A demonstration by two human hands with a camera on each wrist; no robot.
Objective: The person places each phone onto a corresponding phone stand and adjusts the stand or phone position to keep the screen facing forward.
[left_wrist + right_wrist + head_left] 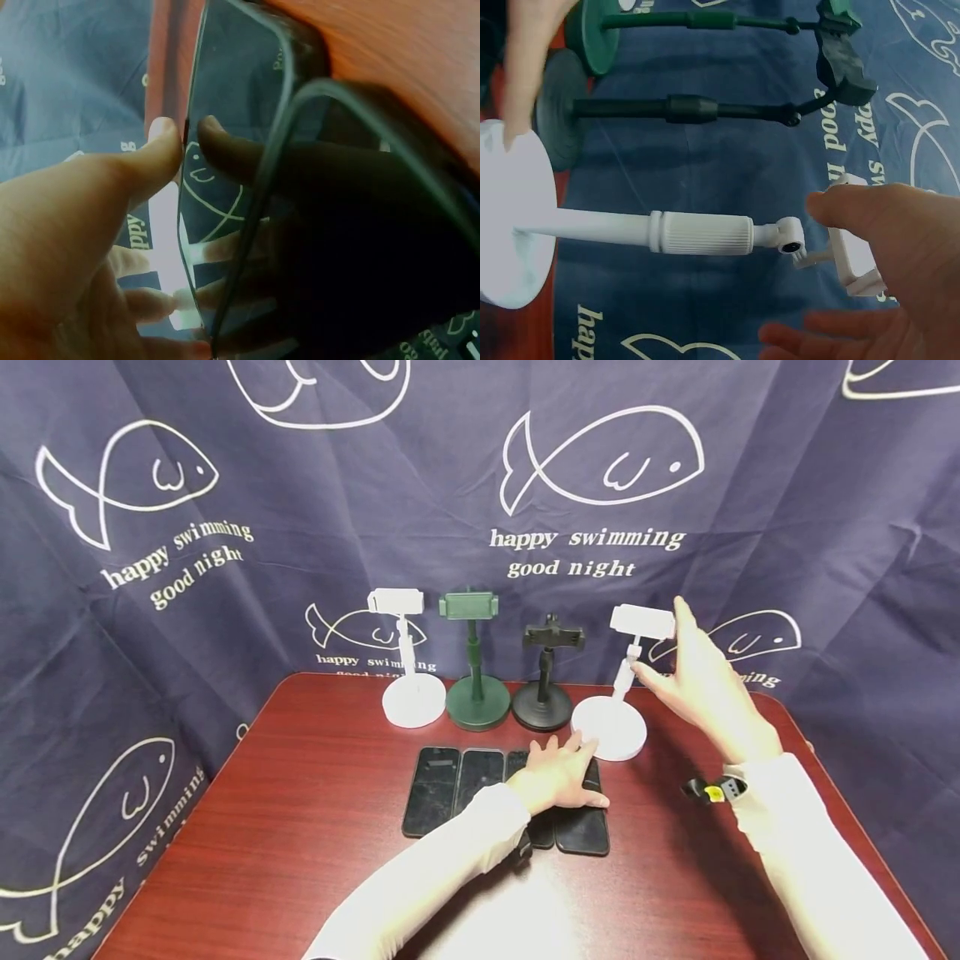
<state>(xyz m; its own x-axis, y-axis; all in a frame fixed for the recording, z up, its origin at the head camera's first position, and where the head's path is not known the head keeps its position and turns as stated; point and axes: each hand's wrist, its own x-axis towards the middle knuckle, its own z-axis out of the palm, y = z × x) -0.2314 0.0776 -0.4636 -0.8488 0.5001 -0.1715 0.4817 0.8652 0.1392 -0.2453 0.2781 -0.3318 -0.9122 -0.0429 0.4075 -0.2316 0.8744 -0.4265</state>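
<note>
Several dark phones lie side by side in a row on the table. My left hand (558, 777) reaches over the rightmost phone (583, 837) with its fingers spread toward the base of the right-hand white phone stand (611, 731). In the left wrist view its thumb is near the phone's edge, and the hand is mirrored in the glossy screen; whether it touches is unclear. My right hand (708, 693) is raised beside that stand's upper part, thumb apart from the extended fingers. In the right wrist view the stand's holder (853, 259) is partly hidden behind this hand, which shows no grip.
To the left along the back edge stand a black phone stand (543, 703), a green one (477, 702) and another white one (413, 699). Behind the reddish-brown table (300, 827) hangs a dark blue curtain (450, 468) with white fish drawings.
</note>
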